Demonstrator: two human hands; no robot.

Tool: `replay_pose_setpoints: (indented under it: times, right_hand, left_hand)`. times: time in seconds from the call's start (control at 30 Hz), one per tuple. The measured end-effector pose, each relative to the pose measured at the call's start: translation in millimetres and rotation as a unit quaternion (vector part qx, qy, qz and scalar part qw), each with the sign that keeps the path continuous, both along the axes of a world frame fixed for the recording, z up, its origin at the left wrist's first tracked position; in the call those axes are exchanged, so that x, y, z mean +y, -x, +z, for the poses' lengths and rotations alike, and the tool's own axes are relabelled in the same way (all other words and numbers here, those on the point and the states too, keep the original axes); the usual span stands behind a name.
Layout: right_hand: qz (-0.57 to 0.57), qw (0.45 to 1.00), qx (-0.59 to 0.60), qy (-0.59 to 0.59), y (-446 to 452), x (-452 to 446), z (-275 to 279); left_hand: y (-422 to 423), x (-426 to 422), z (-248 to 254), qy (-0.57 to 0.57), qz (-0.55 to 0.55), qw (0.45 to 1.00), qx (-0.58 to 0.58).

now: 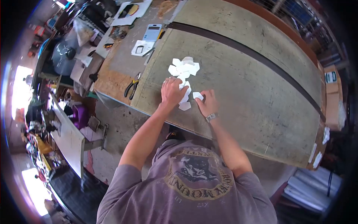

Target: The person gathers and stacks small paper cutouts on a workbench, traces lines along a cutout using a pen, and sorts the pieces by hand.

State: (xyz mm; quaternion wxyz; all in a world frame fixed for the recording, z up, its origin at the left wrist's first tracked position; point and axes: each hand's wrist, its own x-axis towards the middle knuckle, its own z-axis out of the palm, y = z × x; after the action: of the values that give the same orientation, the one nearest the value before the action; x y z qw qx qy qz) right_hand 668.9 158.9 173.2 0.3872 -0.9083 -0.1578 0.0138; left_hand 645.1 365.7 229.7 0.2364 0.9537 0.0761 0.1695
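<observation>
My left hand (172, 90) rests among small flat white many-sided pieces, thin like paper or card. White shows between its thumb and curled fingers, which close on a piece that they partly cover. To the right, my right hand (209, 103) pinches a single white piece (198, 96) between thumb and fingers, just over the table surface. A loose overlapping cluster of white pieces (184, 68) lies beyond my left hand. Closer to my body, another white piece (185, 106) lies below the left hand. The exact number under my fingers is hidden.
The worn work table (253, 97) has a dark strip (242, 46) running across it. On the adjoining bench lie black-and-yellow pliers (130, 89), a calculator (152, 33) and a white card (142, 47). Cardboard boxes (333, 97) stand at the far right.
</observation>
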Motion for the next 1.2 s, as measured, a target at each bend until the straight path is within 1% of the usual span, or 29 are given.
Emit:
replay_pose_setpoints:
  times: [0.07,0.1,0.17,0.2,0.23,0.27,0.3,0.4,0.43,0.53,0.57,0.67,0.7,0.8,0.93,0.97,1.07,1.17,1.2]
  right_hand:
    - [-0.009,1.0,0.023,-0.003,-1,0,6]
    - [-0.011,1.0,0.022,-0.014,0,-1,10]
    - [-0.018,0.999,0.015,-0.031,1,-1,18]
    - [-0.039,0.998,0.024,-0.047,0,0,17]
    - [-0.055,0.996,0.033,-0.061,1,1,17]
    - [-0.066,0.994,0.041,-0.076,2,5,22]
    - [-0.1,0.987,0.057,-0.114,3,11,27]
    - [-0.141,0.978,0.031,-0.15,4,33,55]
    - [-0.14,0.973,0.013,-0.185,3,43,65]
    - [-0.168,0.946,0.093,-0.262,2,67,75]
    - [-0.169,0.931,0.108,-0.305,3,75,76]
    - [-0.22,0.856,0.208,-0.42,7,80,84]
    - [-0.205,0.825,0.236,-0.47,8,78,86]
    - [-0.163,0.764,0.274,-0.561,14,79,91]
    - [-0.176,0.756,0.273,-0.569,20,88,105]
    - [-0.153,0.75,0.272,-0.583,22,87,100]
    - [-0.159,0.736,0.285,-0.594,26,91,102]
    - [-0.135,0.739,0.286,-0.595,28,94,104]
    - [-0.134,0.743,0.289,-0.589,29,95,103]
  left_hand:
    - [-26,13,-12,-0.038,-0.035,0.997,0.052]
    - [-39,20,-26,-0.032,-0.045,0.996,0.069]
    - [-52,29,-29,0.033,-0.064,0.992,0.103]
    - [-59,34,-29,0.069,-0.069,0.988,0.12]
    - [-63,38,-27,0.121,-0.071,0.983,0.114]
    - [-64,39,-9,0.178,-0.078,0.975,0.111]
    - [-67,40,2,0.209,-0.076,0.967,0.122]
    - [-73,38,18,0.288,-0.089,0.944,0.136]
    - [-75,37,23,0.312,-0.101,0.935,0.139]
    - [-76,37,37,0.411,-0.173,0.874,0.191]
    - [-74,36,41,0.45,-0.189,0.849,0.204]
    - [-73,46,48,0.515,-0.195,0.792,0.264]
    - [-75,51,47,0.536,-0.205,0.761,0.302]
    - [-72,59,26,0.665,-0.245,0.634,0.308]
    - [-70,62,24,0.733,-0.26,0.541,0.32]
    - [-69,63,24,0.733,-0.26,0.539,0.323]
    - [-67,67,23,0.758,-0.265,0.498,0.327]
    - [-60,71,20,0.774,-0.257,0.475,0.329]
    - [-57,72,18,0.773,-0.253,0.48,0.328]
